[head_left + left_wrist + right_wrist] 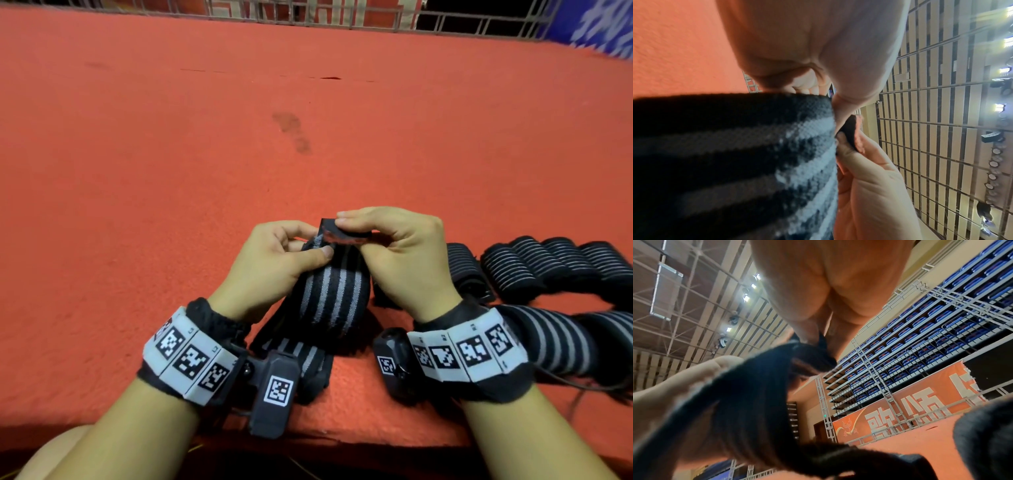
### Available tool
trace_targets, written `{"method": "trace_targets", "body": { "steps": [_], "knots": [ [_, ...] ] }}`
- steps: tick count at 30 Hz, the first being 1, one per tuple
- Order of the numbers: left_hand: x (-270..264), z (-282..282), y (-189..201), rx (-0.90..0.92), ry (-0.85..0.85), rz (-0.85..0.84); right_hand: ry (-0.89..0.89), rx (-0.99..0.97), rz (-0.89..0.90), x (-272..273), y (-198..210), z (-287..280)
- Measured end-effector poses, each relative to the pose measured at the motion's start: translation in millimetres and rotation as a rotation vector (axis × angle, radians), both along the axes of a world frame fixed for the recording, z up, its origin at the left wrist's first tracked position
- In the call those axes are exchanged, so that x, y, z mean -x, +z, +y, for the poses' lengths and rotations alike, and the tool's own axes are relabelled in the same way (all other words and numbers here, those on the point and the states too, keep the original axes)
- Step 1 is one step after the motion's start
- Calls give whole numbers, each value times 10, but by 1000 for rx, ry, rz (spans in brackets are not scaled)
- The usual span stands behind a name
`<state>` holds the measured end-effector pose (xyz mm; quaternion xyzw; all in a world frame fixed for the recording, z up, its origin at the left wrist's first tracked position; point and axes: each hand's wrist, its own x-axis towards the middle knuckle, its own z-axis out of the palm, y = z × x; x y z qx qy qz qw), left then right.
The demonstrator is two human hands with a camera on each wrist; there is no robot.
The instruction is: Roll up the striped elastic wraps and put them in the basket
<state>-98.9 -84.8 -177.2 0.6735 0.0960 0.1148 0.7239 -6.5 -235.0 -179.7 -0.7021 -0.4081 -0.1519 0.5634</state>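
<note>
Holding one striped wrap (329, 294) between both hands, we work at the near edge of the red carpeted platform (205, 154), about midway along it. Our left hand (270, 263) has its thumb pressed across the wrap's striped face, fingers (294, 229) curled behind it. Our right hand (394, 253) pinches the black end tab (342, 233) at the top of the wrap, fingers bent over it. The wrap's lower length trails down toward the near edge, between our wrists. Further wraps (548, 263) lie bunched along the near right edge of the platform, just beside the right hand. From the left wrist view, the striped fabric (756, 154) fills the lower left, and both hands meet at its edge. No basket in view.
</note>
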Motion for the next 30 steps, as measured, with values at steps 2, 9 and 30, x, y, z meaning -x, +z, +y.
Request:
{"method": "trace_targets", "body": {
  "steps": [2,9,30],
  "knots": [
    [-5,-1,-13,19,8,-11,-17,40,-84,-15,-20,23],
    [16,33,-18,54,-22,-57,5,74,-47,10,18,13],
    [91,60,-70,-71,3,-235,225,52,448,101,96,-40]
  ]
}}
